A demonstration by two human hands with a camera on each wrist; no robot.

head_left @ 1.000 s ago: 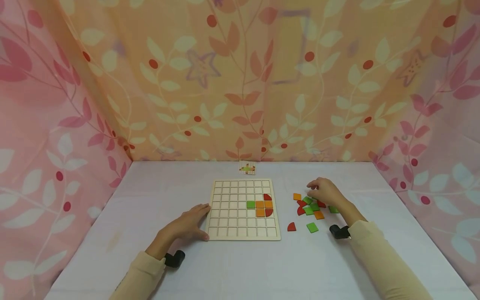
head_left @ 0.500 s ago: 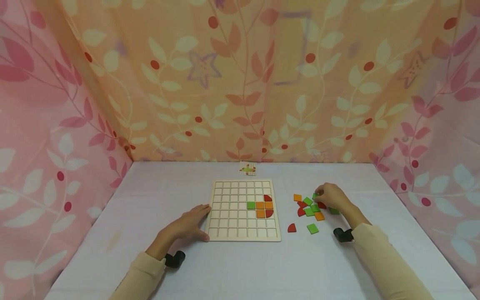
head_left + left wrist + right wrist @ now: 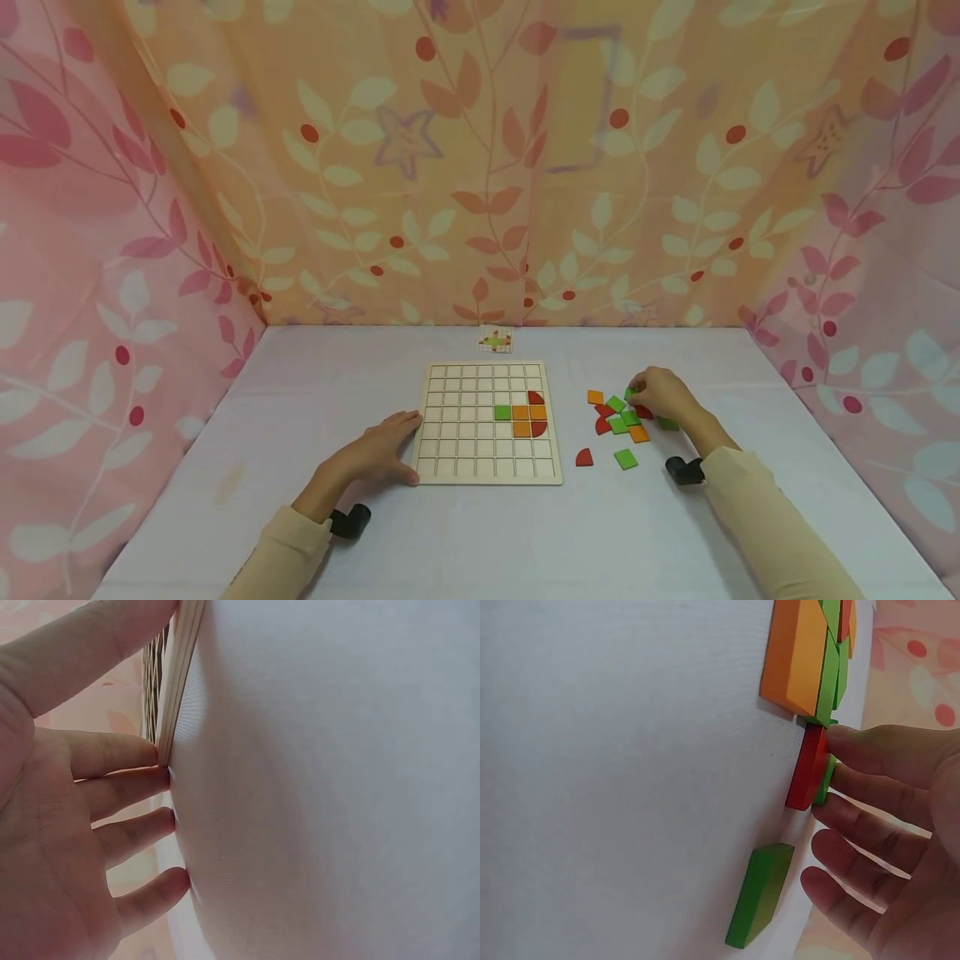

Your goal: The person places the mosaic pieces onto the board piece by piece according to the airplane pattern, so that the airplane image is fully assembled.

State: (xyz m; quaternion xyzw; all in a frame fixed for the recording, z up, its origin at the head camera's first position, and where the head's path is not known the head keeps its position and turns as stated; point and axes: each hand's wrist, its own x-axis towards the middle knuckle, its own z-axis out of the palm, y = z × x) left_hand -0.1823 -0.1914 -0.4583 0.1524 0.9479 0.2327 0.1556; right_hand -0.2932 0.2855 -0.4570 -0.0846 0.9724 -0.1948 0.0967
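Observation:
My left hand [image 3: 378,450] rests on the table at the left edge of the wooden grid board [image 3: 450,479]. In the left wrist view its fingers [image 3: 131,832] are spread, and thumb and index finger touch the board's side. At the right, my right hand [image 3: 663,393] pinches a green square tile [image 3: 631,392] at the far side of a loose pile. The right wrist view shows that green tile [image 3: 825,784] at the thumb and fingertips, partly hidden behind a red quarter-circle tile [image 3: 808,769]. On the board lie a green tile [image 3: 502,412], orange squares [image 3: 519,412] and red quarter-circles [image 3: 536,398].
The pile beside the board has green squares [image 3: 618,426], orange squares [image 3: 639,434] and red pieces [image 3: 603,426]. Nearer lie a red quarter-circle [image 3: 584,457] and a green square [image 3: 626,459]. A small pattern card [image 3: 496,339] lies behind the board. Patterned curtains [image 3: 480,167] enclose the table.
My right hand has shifted slightly right and lowered its fingers to the green tile at the pile's far side. The left hand and the pieces on the board have stayed put.

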